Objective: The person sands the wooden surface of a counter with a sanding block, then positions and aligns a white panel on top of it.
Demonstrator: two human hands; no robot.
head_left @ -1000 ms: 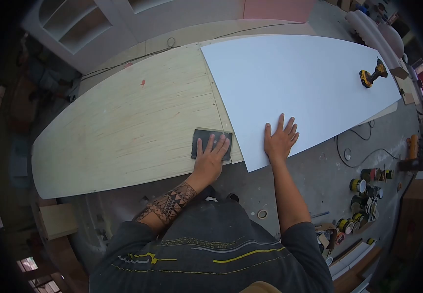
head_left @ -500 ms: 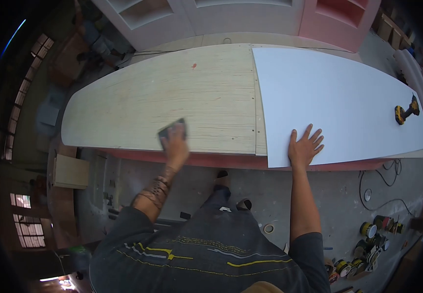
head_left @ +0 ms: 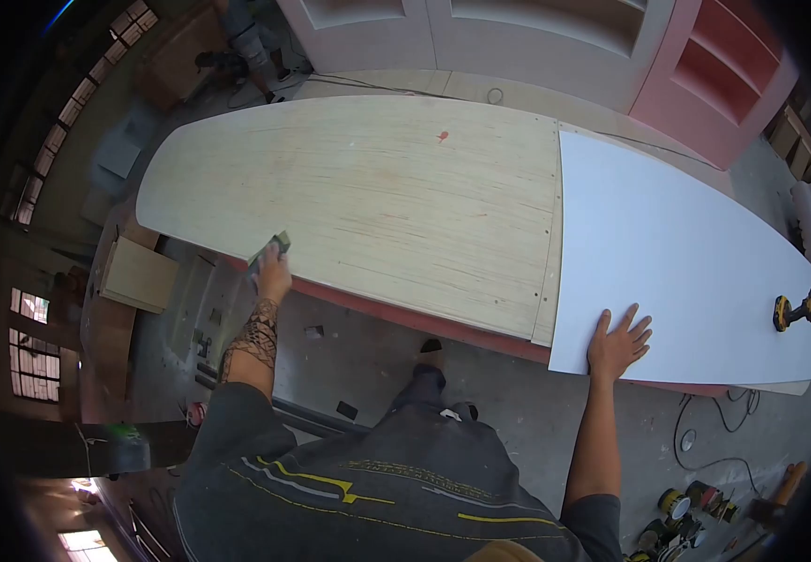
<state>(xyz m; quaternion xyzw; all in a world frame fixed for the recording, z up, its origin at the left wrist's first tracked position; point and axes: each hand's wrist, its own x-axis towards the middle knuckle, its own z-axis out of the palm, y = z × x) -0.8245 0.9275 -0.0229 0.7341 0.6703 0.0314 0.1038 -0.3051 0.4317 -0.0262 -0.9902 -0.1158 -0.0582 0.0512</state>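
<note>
My left hand is closed around a dark, flat block, tilted at the front edge of the pale wooden panel, towards its left end. Fine dark grain lines and a small orange mark show on the panel. On the right, a white sheet covers part of the curved top. My right hand rests flat near the sheet's front left corner, fingers spread, holding nothing. A row of screw heads runs along a seam in the wood just left of the sheet.
A yellow and black drill lies on the sheet's right end. Tins and a cable are on the floor at right. White and pink shelving stands behind. Another person is at the back left.
My left hand has moved left with the block, which is now tilted at the panel's front edge. The view has turned, and my right hand stays flat on the sheet.
</note>
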